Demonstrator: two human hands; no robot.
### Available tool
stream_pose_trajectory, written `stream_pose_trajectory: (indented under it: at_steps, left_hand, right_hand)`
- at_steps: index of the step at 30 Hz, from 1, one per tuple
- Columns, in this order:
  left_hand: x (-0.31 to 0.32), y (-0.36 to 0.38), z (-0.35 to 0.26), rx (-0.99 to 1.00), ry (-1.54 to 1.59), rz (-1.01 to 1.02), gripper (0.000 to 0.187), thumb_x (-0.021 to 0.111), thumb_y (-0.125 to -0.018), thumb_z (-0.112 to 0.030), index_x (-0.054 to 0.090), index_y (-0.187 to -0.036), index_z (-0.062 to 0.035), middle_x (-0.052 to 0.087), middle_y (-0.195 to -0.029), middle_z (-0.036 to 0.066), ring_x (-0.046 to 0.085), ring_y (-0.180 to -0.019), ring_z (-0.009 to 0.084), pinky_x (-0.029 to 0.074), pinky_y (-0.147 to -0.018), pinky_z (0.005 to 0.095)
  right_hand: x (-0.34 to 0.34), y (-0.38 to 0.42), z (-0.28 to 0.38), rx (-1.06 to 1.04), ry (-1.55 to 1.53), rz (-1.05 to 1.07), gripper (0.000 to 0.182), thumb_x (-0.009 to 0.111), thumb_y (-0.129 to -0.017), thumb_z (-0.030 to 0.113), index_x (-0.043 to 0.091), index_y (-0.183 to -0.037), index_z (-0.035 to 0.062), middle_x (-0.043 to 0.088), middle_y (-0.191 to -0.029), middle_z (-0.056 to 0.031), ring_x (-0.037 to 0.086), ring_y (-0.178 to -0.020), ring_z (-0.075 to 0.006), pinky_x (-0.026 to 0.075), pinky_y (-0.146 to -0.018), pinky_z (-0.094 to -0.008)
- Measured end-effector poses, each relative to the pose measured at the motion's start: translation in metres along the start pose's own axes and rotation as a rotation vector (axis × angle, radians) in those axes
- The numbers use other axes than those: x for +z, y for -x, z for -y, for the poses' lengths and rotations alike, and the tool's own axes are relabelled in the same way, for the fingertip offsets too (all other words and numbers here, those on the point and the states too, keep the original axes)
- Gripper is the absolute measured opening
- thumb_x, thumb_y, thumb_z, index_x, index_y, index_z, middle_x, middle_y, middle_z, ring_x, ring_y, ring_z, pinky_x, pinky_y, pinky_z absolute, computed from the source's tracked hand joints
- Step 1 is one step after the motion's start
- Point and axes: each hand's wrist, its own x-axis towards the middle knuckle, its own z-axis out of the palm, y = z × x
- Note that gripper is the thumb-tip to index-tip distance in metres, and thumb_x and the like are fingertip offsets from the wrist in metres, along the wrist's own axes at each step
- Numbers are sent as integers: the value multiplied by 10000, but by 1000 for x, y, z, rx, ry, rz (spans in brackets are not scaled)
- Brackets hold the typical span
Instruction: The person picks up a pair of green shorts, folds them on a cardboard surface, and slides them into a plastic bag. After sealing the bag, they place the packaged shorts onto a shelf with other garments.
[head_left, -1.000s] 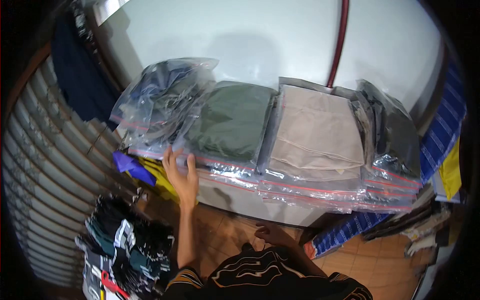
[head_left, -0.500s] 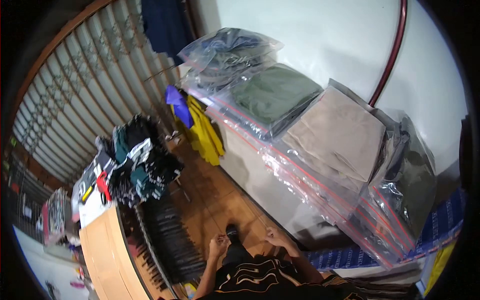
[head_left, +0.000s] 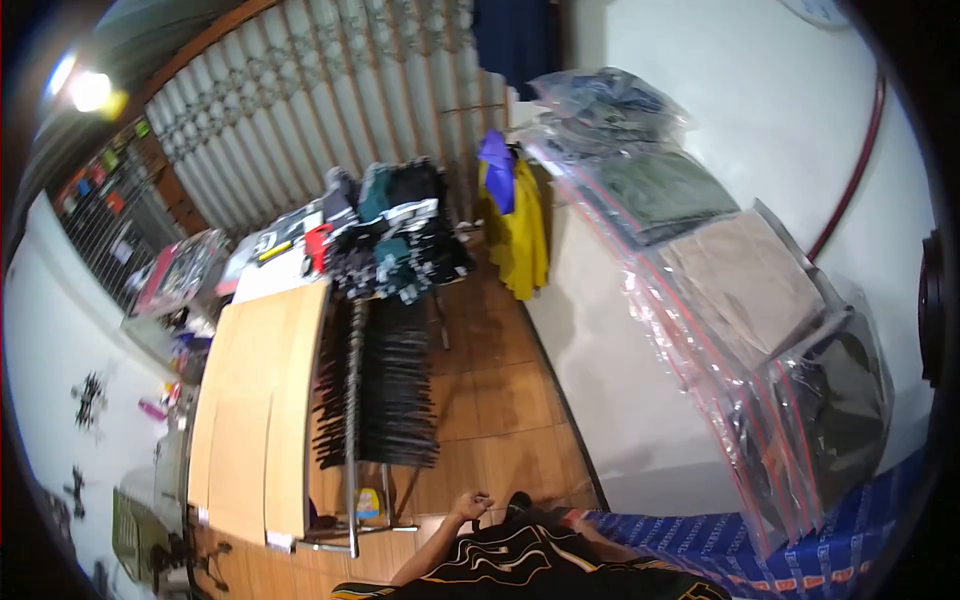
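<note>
My left hand point(head_left: 470, 506) hangs low in front of my body, above the tiled floor. Its fingers are curled together, and whether anything small is in them I cannot make out. My right hand point(head_left: 572, 518) is close to my body beside the blue printed cloth point(head_left: 680, 545); its fingers are blurred and blend with what lies behind. To the right, clear zip bags of folded clothes lie on a white counter point(head_left: 610, 370): a beige garment point(head_left: 745, 285), a green one point(head_left: 665, 190), and a dark one point(head_left: 845, 390). Neither hand touches these bags.
Left of me stands a wooden-topped table point(head_left: 255, 410). Beside it a metal rack point(head_left: 352, 430) carries many black hangers point(head_left: 390, 370). Folded dark clothes point(head_left: 400, 235) are piled beyond, near a red-handled tool point(head_left: 317, 247). Yellow cloth point(head_left: 520, 235) hangs at the counter's end.
My view has swung left, so the table and rack show more fully and the bags sit farther right. Both hands now appear lower and closer to my body.
</note>
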Motion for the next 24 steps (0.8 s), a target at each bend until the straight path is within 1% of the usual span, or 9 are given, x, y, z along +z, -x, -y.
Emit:
stream_pose_trajectory:
  at_steps: [3, 5, 6, 8, 10, 12, 17, 22, 24]
  left_hand:
    - [-17, 64, 61, -348, 571, -300, 269, 693, -921, -250, 708, -1125, -75, 740, -919, 84, 696, -689, 168, 518, -516, 298]
    - [-21, 109, 126, -430, 610, -462, 226, 582, -982, -230, 663, -1131, -81, 703, -941, 54, 681, -780, 167, 532, -642, 324]
    - [-24, 138, 148, -479, 646, -532, 210, 558, -975, -212, 671, -1105, -92, 687, -905, 42, 671, -756, 159, 522, -623, 318]
    - [-15, 199, 195, -513, 758, -769, 214, 618, -938, -242, 712, -982, -54, 690, -789, 88, 683, -684, 179, 491, -484, 306]
    - [0, 263, 237, -517, 922, -864, 190, 628, -934, -207, 704, -988, -42, 689, -792, 95, 676, -671, 180, 489, -481, 300]
    - [23, 328, 268, -521, 991, -985, 173, 643, -927, -179, 692, -998, -29, 694, -795, 99, 671, -661, 185, 497, -482, 310]
    - [114, 452, 331, -818, 1062, -1145, 128, 681, -923, -180, 680, -982, -66, 664, -807, 64, 646, -658, 153, 473, -478, 274]
    - [211, 503, 342, -769, 1349, -1379, 218, 686, -924, -177, 646, -1075, -25, 674, -848, 81, 642, -667, 148, 478, -487, 269]
    - [242, 498, 336, -632, 1418, -1675, 292, 735, -879, -159, 658, -1103, 12, 701, -796, 99, 648, -635, 168, 536, -561, 320]
  right_hand:
    - [-50, 24, 62, 70, -200, 44, 226, 605, -928, 276, 707, -880, 80, 717, -848, -78, 694, -777, -281, 560, -701, -467]
    - [-71, 35, 88, 122, -307, 105, 203, 614, -915, 242, 710, -891, 64, 713, -827, -90, 690, -743, -283, 558, -659, -464]
    - [-74, 39, 97, 152, -353, 142, 193, 619, -908, 224, 711, -897, 56, 711, -817, -96, 688, -726, -284, 557, -637, -462]
    - [-70, 42, 117, 216, -435, 225, 174, 628, -895, 190, 713, -908, 39, 706, -796, -109, 683, -692, -286, 555, -594, -459]
    - [-7, 19, 103, 205, -431, 327, 166, 633, -889, 173, 714, -914, 31, 704, -786, -115, 681, -675, -286, 554, -573, -458]
    - [32, -6, 125, 856, -578, 170, 197, 611, -941, 205, 673, -806, 77, 636, -652, -52, 680, -676, -168, 586, -604, -387]
    - [29, -13, 267, 546, -598, 286, 158, 597, -935, 132, 662, -823, 42, 665, -677, -73, 655, -542, -173, 510, -425, -309]
    - [79, 3, 400, 163, -377, 503, 136, 632, -907, 38, 614, -778, -2, 662, -670, -99, 637, -493, -187, 469, -372, -310]
    - [93, 25, 451, 35, -229, 556, 148, 645, -906, 52, 653, -765, 7, 682, -684, -95, 661, -523, -181, 497, -403, -308]
